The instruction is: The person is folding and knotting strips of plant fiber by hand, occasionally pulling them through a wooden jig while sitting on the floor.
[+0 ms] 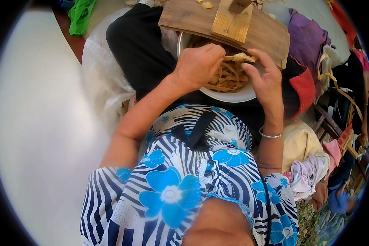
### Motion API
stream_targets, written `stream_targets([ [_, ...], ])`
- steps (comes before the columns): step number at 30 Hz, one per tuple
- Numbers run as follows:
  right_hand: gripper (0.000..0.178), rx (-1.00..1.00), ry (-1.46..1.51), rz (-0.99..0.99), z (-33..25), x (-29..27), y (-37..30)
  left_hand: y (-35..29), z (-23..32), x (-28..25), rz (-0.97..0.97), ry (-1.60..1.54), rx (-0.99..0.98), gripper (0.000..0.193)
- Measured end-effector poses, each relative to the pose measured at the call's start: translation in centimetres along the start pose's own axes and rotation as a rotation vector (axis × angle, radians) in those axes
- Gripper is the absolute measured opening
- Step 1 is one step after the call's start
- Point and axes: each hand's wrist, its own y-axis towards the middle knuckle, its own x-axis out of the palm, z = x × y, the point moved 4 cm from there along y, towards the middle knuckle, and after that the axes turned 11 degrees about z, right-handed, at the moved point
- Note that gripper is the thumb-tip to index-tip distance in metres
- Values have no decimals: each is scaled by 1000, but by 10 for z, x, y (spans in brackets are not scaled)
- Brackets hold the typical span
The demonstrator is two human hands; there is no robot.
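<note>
Left hand (199, 65) pinches a tan strip (240, 58) at the bowl's (233, 96) 12 o'clock; right hand (266, 80) grips its other end. Strip looks light, limp, easily torn: best held at both ends. Board (192, 18) beyond.

One white bowl (229, 96) of tan strips (227, 76), one wooden board (192, 18), one wooden block (232, 21), two hands: left hand (199, 65), right hand (267, 82).

Bright, even daylight with soft shadows; fisheye bends and darkens the rim, where detail blurs
</note>
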Motion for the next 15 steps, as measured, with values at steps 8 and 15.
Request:
stream_targets([
  [8,17,-165,-143,-206,3,-10,14,18,-6,-4,-79,-197,-75,9],
  [15,18,-188,-106,-79,5,-8,40,57,-43,-7,-253,-517,-394,14],
])
